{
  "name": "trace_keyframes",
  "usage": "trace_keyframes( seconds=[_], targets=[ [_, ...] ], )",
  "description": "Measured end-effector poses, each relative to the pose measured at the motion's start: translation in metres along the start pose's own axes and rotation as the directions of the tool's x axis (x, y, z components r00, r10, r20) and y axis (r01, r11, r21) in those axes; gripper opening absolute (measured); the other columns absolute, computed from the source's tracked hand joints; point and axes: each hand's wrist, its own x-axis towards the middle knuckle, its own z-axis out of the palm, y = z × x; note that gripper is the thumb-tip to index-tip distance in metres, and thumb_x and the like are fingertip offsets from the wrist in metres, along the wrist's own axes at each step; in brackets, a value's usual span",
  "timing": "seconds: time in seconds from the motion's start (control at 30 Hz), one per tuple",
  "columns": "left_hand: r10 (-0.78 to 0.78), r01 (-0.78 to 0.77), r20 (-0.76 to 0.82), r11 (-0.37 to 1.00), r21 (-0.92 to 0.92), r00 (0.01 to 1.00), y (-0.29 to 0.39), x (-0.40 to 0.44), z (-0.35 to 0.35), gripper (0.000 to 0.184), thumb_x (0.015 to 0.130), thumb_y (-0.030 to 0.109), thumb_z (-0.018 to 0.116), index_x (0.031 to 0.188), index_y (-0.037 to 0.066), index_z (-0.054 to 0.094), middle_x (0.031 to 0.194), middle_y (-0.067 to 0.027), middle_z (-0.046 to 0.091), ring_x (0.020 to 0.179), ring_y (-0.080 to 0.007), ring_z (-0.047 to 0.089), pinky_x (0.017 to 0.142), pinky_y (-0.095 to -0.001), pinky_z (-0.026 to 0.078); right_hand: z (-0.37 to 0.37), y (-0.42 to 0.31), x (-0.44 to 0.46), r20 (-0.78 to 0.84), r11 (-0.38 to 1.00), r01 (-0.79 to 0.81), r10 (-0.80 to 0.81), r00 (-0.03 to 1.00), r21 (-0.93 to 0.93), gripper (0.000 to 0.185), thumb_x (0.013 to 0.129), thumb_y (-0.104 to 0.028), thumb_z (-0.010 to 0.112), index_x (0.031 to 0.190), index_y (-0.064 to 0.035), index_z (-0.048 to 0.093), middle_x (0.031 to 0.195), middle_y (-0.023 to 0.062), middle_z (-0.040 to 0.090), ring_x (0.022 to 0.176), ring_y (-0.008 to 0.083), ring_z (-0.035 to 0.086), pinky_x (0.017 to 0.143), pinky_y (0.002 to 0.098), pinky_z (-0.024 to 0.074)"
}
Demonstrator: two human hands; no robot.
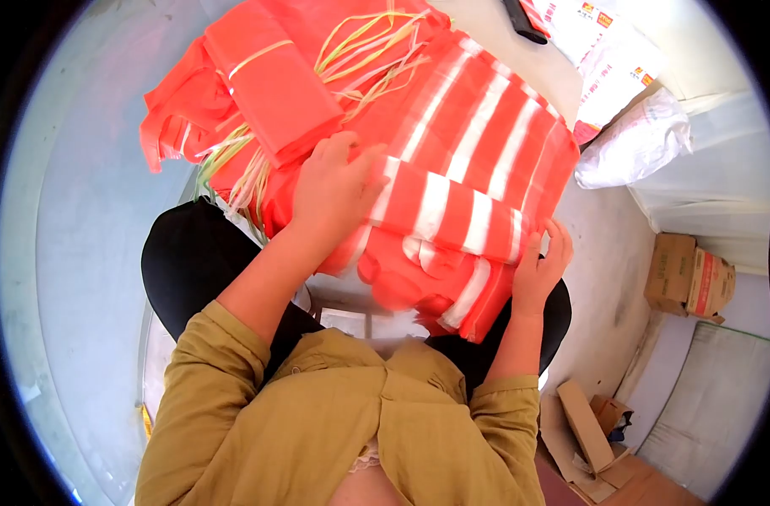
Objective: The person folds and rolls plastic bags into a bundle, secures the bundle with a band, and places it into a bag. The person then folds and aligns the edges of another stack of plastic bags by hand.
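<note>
Red-orange fabric with white stripes point(478, 126) lies spread over a work surface in front of me, its near part folded into a band point(452, 211). My left hand point(339, 181) rests at the left end of this band, fingers bent on the fabric. At the band's right end, my right hand point(547, 263) has its fingers curled round the edge. A folded plain red bundle point(275, 93), tied with a thin pale strip, lies beyond my left hand. Yellow-green and white strips point(376, 55) lie on the red cloth. More striped fabric hangs below the band toward my lap.
A white plastic bag point(638, 139) and printed white packaging point(613, 59) are at the back right. A black object point(527, 21) lies at the top. Cardboard boxes point(673, 274) stand on the right; flattened cardboard point(583, 430) lies at the lower right.
</note>
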Motion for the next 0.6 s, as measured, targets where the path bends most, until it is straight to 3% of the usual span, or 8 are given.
trace_keyframes(
  seconds=[0.03,0.13,0.23,0.43,0.53,0.6],
  targets=[
    [0.099,-0.098,0.034,0.995,-0.036,0.995,0.005,0.002,-0.005,0.046,0.083,0.026,0.074,0.126,0.013,0.064,0.128,-0.0148,0.06,0.118,-0.0334,0.057,0.097,-0.0476,0.047,-0.01,-0.012,0.006,0.133,0.996,0.061,-0.069,0.989,0.065,0.037,0.088,-0.011,0.061,0.124,-0.0008,0.061,0.135,0.018,0.057,0.124,0.0355,0.052,0.107,0.0498,0.0378],
    [0.336,-0.316,0.14,0.938,-0.144,0.932,0.022,0.002,-0.008,0.053,0.08,0.026,0.076,0.13,0.012,0.061,0.14,-0.0132,0.054,0.13,-0.0332,0.05,0.108,-0.0495,0.041,-0.02,-0.056,0.025,0.453,0.93,0.297,-0.366,0.813,0.219,0.051,0.081,-0.009,0.064,0.132,-0.0033,0.058,0.144,0.0156,0.053,0.135,0.0354,0.047,0.113,0.05,0.0342],
    [0.4,-0.364,0.257,0.914,-0.178,0.88,0.023,-0.003,0.001,0.063,0.079,0.025,0.076,0.136,0.011,0.055,0.145,-0.0135,0.051,0.136,-0.0328,0.047,0.111,-0.0498,0.038,-0.016,-0.067,0.028,0.625,0.939,0.315,-0.328,0.709,0.135,0.061,0.077,-0.005,0.065,0.137,-0.0063,0.054,0.149,0.0121,0.05,0.142,0.033,0.041,0.117,0.0504,0.0299],
    [0.39,-0.373,0.291,0.921,-0.112,0.874,0.016,-0.006,0.011,0.06,0.078,0.017,0.072,0.134,0.006,0.055,0.145,-0.0137,0.051,0.137,-0.03,0.047,0.111,-0.0466,0.039,-0.008,-0.057,0.026,0.674,0.947,0.318,-0.267,0.689,0.05,0.064,0.075,0.003,0.062,0.138,-0.0089,0.055,0.147,0.011,0.051,0.139,0.0291,0.044,0.118,0.0486,0.0306],
    [0.396,-0.395,0.27,0.917,-0.063,0.877,0.013,-0.007,0.017,0.058,0.078,0.014,0.07,0.133,0.006,0.055,0.144,-0.0135,0.053,0.136,-0.0295,0.049,0.11,-0.0437,0.041,-0.007,-0.05,0.028,0.691,0.918,0.397,-0.276,0.668,-0.016,0.065,0.075,0.003,0.064,0.138,-0.0101,0.055,0.147,0.0113,0.051,0.139,0.0278,0.045,0.118,0.047,0.0314],
    [0.39,-0.397,0.265,0.917,-0.027,0.882,0.013,-0.007,0.017,0.057,0.078,0.013,0.069,0.133,0.006,0.055,0.143,-0.0135,0.054,0.135,-0.0292,0.05,0.109,-0.0419,0.042,-0.012,-0.055,0.036,0.753,0.951,0.305,-0.173,0.634,-0.038,0.064,0.075,-0.001,0.067,0.137,-0.0114,0.056,0.147,0.0119,0.052,0.138,0.0254,0.046,0.119,0.047,0.0307]
  ],
)
